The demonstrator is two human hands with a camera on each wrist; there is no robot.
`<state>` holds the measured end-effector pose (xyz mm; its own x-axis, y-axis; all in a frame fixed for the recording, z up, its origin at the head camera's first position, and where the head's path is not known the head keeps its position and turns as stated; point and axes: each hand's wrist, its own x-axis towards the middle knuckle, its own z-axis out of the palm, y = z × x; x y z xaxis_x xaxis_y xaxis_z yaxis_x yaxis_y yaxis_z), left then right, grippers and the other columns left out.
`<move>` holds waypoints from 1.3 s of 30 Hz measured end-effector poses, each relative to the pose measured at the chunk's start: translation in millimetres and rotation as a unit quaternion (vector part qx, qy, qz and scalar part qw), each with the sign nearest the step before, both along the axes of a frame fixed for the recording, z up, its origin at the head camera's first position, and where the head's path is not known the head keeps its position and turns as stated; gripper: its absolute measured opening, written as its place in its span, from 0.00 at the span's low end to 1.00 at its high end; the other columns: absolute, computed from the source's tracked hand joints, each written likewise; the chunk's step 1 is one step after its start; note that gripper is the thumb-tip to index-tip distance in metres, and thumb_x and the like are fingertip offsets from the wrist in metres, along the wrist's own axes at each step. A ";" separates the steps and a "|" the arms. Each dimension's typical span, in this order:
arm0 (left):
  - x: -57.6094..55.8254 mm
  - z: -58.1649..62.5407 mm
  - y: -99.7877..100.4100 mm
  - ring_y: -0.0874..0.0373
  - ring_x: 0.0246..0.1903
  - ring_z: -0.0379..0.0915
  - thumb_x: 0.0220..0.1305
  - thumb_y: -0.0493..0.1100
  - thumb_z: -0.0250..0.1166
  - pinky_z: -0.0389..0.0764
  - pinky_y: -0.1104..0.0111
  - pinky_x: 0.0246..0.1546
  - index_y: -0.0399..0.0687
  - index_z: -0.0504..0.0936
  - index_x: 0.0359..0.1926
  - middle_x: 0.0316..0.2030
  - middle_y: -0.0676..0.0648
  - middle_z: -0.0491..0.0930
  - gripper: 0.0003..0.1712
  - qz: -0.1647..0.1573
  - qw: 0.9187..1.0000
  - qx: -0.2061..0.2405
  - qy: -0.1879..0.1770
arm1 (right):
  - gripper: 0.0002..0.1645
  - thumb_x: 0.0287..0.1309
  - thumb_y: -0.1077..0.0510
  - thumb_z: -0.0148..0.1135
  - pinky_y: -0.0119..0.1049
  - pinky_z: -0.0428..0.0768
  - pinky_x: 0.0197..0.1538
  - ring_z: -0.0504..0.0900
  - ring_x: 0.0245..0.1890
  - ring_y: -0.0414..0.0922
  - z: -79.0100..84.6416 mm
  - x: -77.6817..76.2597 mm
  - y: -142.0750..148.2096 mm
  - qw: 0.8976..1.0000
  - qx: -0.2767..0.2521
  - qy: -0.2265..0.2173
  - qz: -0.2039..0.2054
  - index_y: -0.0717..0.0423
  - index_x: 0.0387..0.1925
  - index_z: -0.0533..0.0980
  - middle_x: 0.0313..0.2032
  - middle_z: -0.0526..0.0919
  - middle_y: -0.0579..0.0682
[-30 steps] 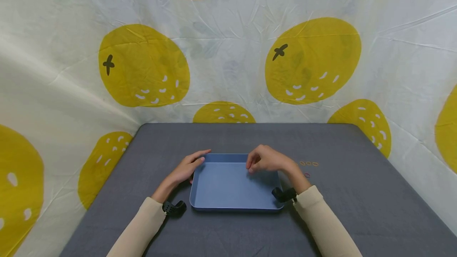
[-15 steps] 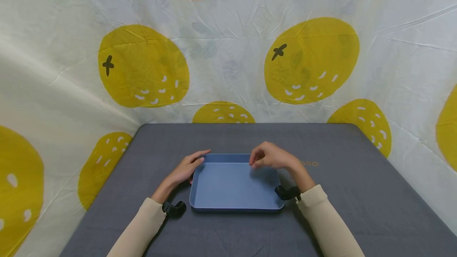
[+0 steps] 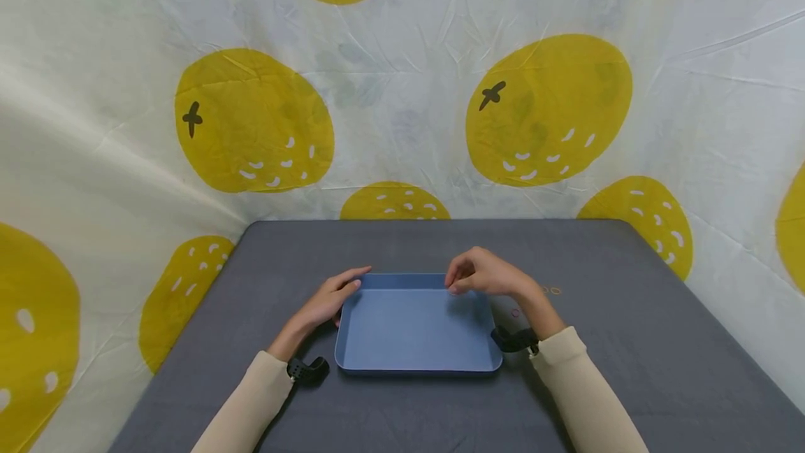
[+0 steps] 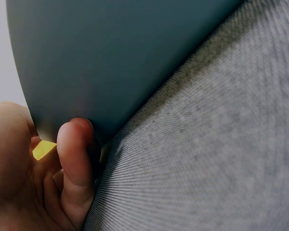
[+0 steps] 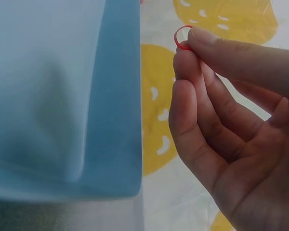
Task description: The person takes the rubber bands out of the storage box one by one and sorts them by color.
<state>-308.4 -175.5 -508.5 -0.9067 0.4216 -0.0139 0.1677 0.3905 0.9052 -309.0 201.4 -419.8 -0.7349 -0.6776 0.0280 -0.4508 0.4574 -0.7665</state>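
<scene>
On the grey table lies a shallow blue rectangular tray. My left hand holds its far left corner, thumb on the rim and the other fingers round the outside; in the left wrist view a curled finger presses the tray's outer wall. Above the tray's far right part is my right hand. Its thumb and forefinger pinch a small red rubber band, seen as a thin loop past the fingertips in the right wrist view. The tray's inside shows nothing lying in it.
Right of the tray, a pink band lies on the table. Farther right is a yellow band, with another partly hidden by the right forearm. A white cloth printed with yellow fruit hangs behind the table.
My right hand has drifted right and slightly away over the tray, still pinching. Its forearm now covers some of the yellow bands. The left hand and tray have stayed in place.
</scene>
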 end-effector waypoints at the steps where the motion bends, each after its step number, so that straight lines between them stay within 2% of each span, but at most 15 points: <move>1: 0.0 -0.5 0.3 0.56 0.12 0.68 0.83 0.54 0.49 0.78 0.62 0.14 0.63 0.67 0.77 0.73 0.38 0.69 0.26 -0.001 1.000 0.001 -0.001 | 0.05 0.64 0.63 0.70 0.35 0.82 0.36 0.85 0.36 0.60 0.2 0.5 1.0 1.000 0.000 0.000 -0.003 0.63 0.37 0.86 0.34 0.90 0.53; 8: 1.8 -2.9 1.7 0.56 0.11 0.67 0.83 0.52 0.50 0.77 0.63 0.14 0.62 0.67 0.77 0.71 0.37 0.70 0.26 -0.005 1.000 0.005 -0.004 | 0.07 0.64 0.62 0.70 0.41 0.85 0.43 0.86 0.36 0.56 2.0 4.3 9.8 1.000 -0.003 -0.005 -0.023 0.64 0.39 0.86 0.35 0.89 0.52; 10: 2.4 -3.1 2.4 0.56 0.11 0.66 0.84 0.50 0.49 0.76 0.63 0.13 0.57 0.66 0.78 0.71 0.35 0.70 0.27 -0.004 1.000 0.006 -0.006 | 0.06 0.64 0.62 0.70 0.40 0.85 0.43 0.86 0.36 0.54 3.3 5.0 12.7 1.000 -0.002 -0.004 -0.028 0.63 0.39 0.86 0.35 0.89 0.52; 12: 2.0 -3.6 2.5 0.55 0.11 0.66 0.84 0.47 0.48 0.75 0.64 0.13 0.53 0.65 0.78 0.70 0.33 0.69 0.27 -0.004 1.000 0.006 -0.009 | 0.06 0.64 0.62 0.70 0.35 0.84 0.43 0.86 0.37 0.56 4.3 5.5 16.7 0.999 0.002 0.000 -0.033 0.63 0.39 0.86 0.35 0.89 0.51; 15: 2.0 -3.6 2.4 0.55 0.11 0.66 0.84 0.44 0.47 0.74 0.64 0.13 0.49 0.64 0.79 0.70 0.30 0.69 0.27 -0.004 1.000 0.009 -0.012 | 0.04 0.64 0.63 0.70 0.38 0.85 0.43 0.86 0.38 0.58 6.5 7.0 23.3 0.999 0.004 0.001 -0.039 0.61 0.38 0.86 0.36 0.89 0.53; 19: 2.7 -3.1 0.7 0.55 0.11 0.66 0.84 0.48 0.48 0.74 0.65 0.13 0.54 0.65 0.79 0.70 0.33 0.69 0.27 -0.001 1.000 0.009 -0.010 | 0.04 0.64 0.63 0.70 0.42 0.84 0.41 0.85 0.36 0.55 8.9 8.6 34.1 0.999 0.008 0.002 -0.046 0.62 0.38 0.86 0.36 0.89 0.56; 22: 3.3 -2.2 -0.5 0.55 0.11 0.67 0.84 0.51 0.49 0.75 0.65 0.13 0.59 0.67 0.78 0.71 0.36 0.70 0.27 0.001 1.000 0.008 -0.007 | 0.05 0.64 0.62 0.70 0.39 0.82 0.34 0.83 0.32 0.47 10.0 9.2 43.0 0.998 0.014 0.009 -0.054 0.62 0.38 0.85 0.36 0.89 0.56; 26: 3.0 -1.8 -0.8 0.56 0.12 0.68 0.83 0.53 0.50 0.76 0.64 0.13 0.60 0.68 0.77 0.70 0.37 0.71 0.27 0.002 1.000 0.007 -0.005 | 0.05 0.64 0.62 0.71 0.38 0.82 0.34 0.82 0.30 0.41 10.3 11.4 55.1 0.998 0.014 0.012 -0.060 0.62 0.38 0.85 0.36 0.89 0.58; 31: 1.1 -2.9 0.1 0.56 0.11 0.67 0.83 0.53 0.50 0.76 0.63 0.13 0.60 0.68 0.77 0.69 0.36 0.72 0.27 0.001 1.000 0.005 -0.004 | 0.07 0.64 0.63 0.70 0.42 0.86 0.40 0.84 0.32 0.42 10.0 17.0 71.2 0.998 0.009 0.002 -0.067 0.65 0.39 0.85 0.36 0.88 0.62; 39: 0.4 -2.6 -0.3 0.57 0.11 0.67 0.83 0.53 0.50 0.75 0.64 0.13 0.62 0.68 0.77 0.68 0.36 0.72 0.26 -0.001 1.000 0.007 -0.004 | 0.05 0.63 0.66 0.68 0.36 0.85 0.40 0.86 0.33 0.44 1.5 17.1 98.9 0.996 0.009 -0.001 -0.086 0.66 0.38 0.84 0.36 0.88 0.62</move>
<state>-308.0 -175.7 -511.1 -0.9061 0.4228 -0.0147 0.1617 0.3783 0.9114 -291.9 300.2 -418.3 -0.8402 -0.5420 0.0157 -0.3635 0.5415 -0.7580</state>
